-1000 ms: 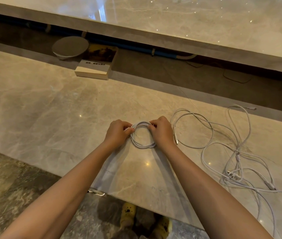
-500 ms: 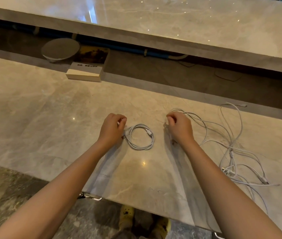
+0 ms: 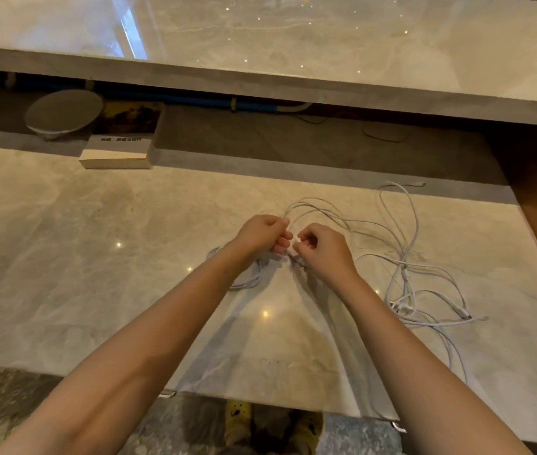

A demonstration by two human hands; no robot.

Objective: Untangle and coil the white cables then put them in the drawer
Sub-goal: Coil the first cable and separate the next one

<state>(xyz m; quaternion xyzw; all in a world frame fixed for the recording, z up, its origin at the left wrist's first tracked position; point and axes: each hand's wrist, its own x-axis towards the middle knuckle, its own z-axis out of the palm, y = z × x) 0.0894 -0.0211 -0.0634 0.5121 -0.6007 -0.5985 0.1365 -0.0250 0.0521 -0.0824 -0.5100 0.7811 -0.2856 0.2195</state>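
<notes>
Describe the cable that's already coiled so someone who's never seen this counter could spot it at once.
On the lower marble counter, look beneath the left hand and its wrist: the coiled cable lies there as a small ring, partly hidden. Unlike the tangle of white cables sprawled to its right, it is wound into one neat loop.

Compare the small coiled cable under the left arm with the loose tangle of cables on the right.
The coil is wound into a small tidy ring; the tangle sprawls in wide, crossing loops. The coil lies unheld, partly hidden under the left forearm; the tangle has a strand pinched by the left hand and right hand. Both are white and lie on the counter.
</notes>
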